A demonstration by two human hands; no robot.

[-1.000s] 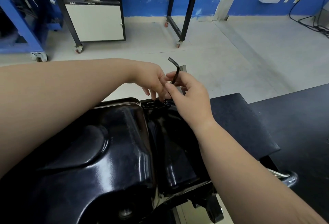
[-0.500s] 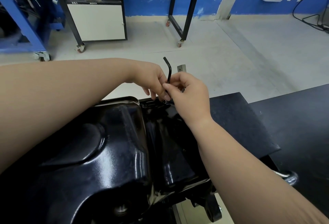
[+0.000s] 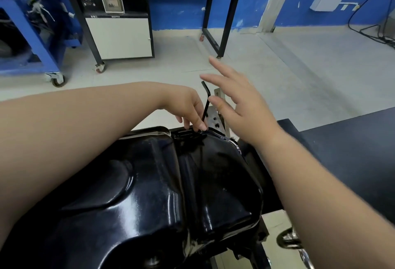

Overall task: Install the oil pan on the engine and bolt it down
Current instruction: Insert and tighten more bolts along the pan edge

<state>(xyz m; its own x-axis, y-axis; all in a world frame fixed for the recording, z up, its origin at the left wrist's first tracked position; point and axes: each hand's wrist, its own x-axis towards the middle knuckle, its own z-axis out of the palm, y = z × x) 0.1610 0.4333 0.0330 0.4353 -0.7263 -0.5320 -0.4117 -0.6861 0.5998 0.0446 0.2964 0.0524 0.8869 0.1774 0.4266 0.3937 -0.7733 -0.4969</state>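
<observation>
**Bolting down the far rim**

The left hand [image 3: 188, 108] pinches the foot of the hex key [image 3: 206, 106], which stands upright on the far rim of the seated oil pan [image 3: 171, 183]. The right hand [image 3: 241, 106] hovers just beside it, fingers spread. Likely mid-tightening; the next move is to grasp the key's bent top and turn.

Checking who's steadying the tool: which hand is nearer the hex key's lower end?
Left. The left hand pinches the hex key at that end, atop the oil pan; the right hand hovers open beside the upper shaft.
</observation>
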